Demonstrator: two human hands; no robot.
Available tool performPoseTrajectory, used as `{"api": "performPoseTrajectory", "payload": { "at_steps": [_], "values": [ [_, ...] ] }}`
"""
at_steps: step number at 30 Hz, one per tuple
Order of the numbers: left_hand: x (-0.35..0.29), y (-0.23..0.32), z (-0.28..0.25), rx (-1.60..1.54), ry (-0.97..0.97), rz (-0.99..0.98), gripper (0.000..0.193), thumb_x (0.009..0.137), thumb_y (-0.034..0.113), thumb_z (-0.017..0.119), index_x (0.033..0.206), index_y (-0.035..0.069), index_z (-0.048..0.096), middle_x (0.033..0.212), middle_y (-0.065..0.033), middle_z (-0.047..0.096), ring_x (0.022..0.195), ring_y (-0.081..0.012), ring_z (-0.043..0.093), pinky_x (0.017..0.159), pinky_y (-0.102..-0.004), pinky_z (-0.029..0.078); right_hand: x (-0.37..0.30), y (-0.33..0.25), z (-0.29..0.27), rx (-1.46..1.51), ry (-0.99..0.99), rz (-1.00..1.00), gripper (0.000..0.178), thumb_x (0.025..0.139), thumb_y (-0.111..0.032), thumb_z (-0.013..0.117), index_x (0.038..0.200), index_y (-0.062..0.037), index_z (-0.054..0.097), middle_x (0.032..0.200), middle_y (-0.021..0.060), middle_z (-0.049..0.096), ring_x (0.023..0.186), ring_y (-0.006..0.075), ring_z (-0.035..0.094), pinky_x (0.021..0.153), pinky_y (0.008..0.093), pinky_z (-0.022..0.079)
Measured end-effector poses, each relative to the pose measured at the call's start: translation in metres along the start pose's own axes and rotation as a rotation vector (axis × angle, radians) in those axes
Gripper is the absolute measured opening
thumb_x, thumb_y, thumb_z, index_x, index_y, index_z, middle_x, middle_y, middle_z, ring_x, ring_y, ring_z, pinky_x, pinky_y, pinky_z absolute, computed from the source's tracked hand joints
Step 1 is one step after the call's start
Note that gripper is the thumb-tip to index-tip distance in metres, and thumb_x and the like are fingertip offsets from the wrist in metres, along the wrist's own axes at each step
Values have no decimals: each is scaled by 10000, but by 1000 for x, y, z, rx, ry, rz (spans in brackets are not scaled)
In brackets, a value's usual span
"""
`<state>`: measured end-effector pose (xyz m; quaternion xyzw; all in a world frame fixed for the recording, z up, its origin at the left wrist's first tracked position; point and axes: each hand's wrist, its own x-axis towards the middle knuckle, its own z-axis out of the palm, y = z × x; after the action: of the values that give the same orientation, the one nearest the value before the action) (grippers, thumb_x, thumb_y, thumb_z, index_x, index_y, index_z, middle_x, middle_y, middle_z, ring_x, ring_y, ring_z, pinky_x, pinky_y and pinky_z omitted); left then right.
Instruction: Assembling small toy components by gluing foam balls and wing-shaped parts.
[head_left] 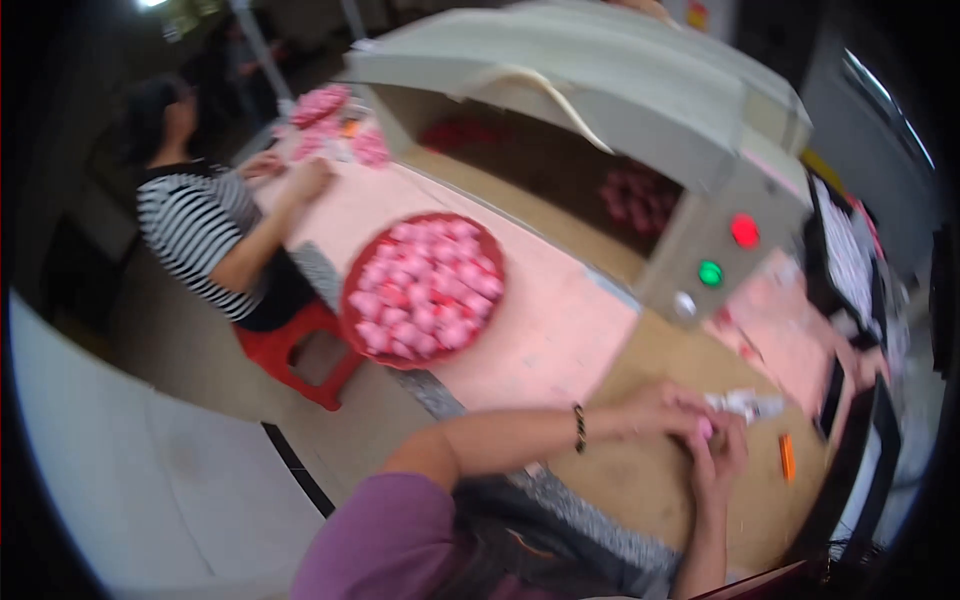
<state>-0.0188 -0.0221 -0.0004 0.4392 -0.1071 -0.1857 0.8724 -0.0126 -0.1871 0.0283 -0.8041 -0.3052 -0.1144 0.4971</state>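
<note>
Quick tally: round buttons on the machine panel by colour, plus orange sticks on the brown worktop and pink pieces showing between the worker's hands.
Red button: 1
Green button: 1
Whitish button: 1
Orange stick: 1
Pink piece: 1
Total: 5

A small pink piece [705,428] was held where the fingers of the left hand [667,410] and the right hand [722,450] met, over the brown top of the bench [625,455]. Only a little of its rounded, pale pink surface showed; fingers hid the rest, and blur obscured its exact shape and tilt.
</note>
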Motion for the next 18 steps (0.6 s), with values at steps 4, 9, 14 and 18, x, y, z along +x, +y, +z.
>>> {"api": "performPoseTrajectory", "payload": {
  "at_steps": [4, 9, 14, 18],
  "values": [
    [-8, 12, -10, -54, 41, 12, 332, 834, 25, 596, 1145, -72, 537, 1063, -161, 614, 987, -195, 600, 868, -310, 495, 6, 15, 16, 364, 34, 132, 253, 701, 11, 698, 928, 15, 585, 953, 109, 578, 901, 202, 546, 826, 304, 431],
    [4, 7, 2, 5, 28, 32, 334, 821, -21, 596, 1143, -84, 532, 1066, -184, 608, 995, -218, 602, 888, -337, 500, -2, 34, 3, 471, 49, 134, 301, 687, 74, 698, 953, 10, 572, 1011, 93, 541, 926, 159, 531, 837, 280, 429],
    [-1, 4, 11, 50, 57, 32, 281, 823, -20, 604, 1096, -75, 561, 1048, -176, 615, 985, -216, 609, 886, -336, 504, -12, 37, 1, 587, 46, 195, 302, 688, 52, 716, 951, 11, 573, 1009, 104, 528, 949, 175, 518, 856, 298, 416],
    [-3, -2, 8, 123, 102, 26, 212, 852, 2, 578, 1052, -64, 571, 1044, -161, 613, 982, -212, 608, 877, -340, 508, -6, 27, -5, 244, -33, 1, 305, 675, -10, 750, 934, 8, 589, 997, 101, 529, 929, 184, 514, 835, 305, 411]
  ]
}}
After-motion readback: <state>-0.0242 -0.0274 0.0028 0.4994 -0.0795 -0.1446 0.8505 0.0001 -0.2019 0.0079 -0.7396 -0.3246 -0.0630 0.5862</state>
